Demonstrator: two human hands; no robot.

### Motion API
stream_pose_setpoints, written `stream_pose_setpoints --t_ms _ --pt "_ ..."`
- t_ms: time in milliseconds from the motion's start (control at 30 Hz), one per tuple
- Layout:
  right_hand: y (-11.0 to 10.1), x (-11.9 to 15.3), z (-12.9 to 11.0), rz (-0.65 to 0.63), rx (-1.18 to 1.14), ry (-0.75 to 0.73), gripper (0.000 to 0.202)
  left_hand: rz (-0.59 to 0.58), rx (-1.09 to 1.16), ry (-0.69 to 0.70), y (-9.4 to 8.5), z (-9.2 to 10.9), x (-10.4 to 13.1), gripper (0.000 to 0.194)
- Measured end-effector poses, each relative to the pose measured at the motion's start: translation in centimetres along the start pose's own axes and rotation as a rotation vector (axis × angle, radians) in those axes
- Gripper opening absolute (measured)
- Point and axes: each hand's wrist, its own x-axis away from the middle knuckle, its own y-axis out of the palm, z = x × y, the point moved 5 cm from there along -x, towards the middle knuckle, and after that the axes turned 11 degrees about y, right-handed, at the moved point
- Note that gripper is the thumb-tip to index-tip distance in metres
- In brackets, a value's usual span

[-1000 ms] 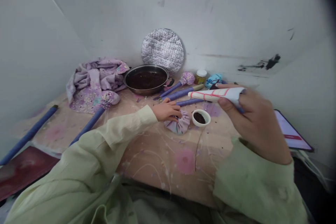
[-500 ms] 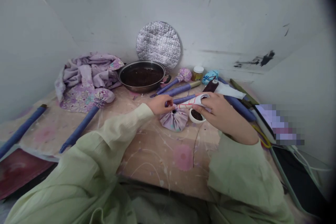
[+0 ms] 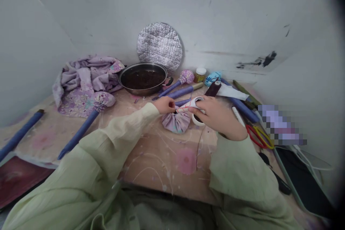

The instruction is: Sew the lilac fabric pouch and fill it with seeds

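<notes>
A gathered purple cloth pouch [image 3: 176, 122] sits on the table with its puckered mouth facing up. My left hand [image 3: 164, 105] is closed at the far left of that mouth, its fingertips pinching the cloth edge. My right hand [image 3: 212, 113] grips a rolled white paper cone [image 3: 188, 106] with red lines. The cone lies tilted, and its narrow end points into the pouch mouth. Partly hidden behind my right hand is a small white bowl [image 3: 198, 120] with dark contents. A blue-wrapped stick [image 3: 182, 102] lies just behind the cone.
A dark two-handled pan [image 3: 144, 91] stands at the back beside crumpled purple cloth [image 3: 83, 79]. Behind my right hand are a dark thread spool [image 3: 212, 89] and a lidded jar [image 3: 199, 75]. Scissors [image 3: 260, 136] and a phone [image 3: 299, 179] lie at the right.
My right hand has moved left with the paper cone, bringing its tip into the pouch mouth. It now covers more of the bowl. The view has shifted slightly, showing the scissors.
</notes>
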Motion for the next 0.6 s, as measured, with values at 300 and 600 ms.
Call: stream_pose_setpoints --t_ms 300,600 --pt "2.4 -1.1 1.0 -0.096 -0.029 0.02 0.031 0.146 0.243 0.006 -0.8 -0.5 0.3 0.005" --pt "3.9 -1.3 0.6 -0.166 -0.034 0.013 0.031 0.183 0.138 0.066 -1.1 -0.2 0.7 0.008"
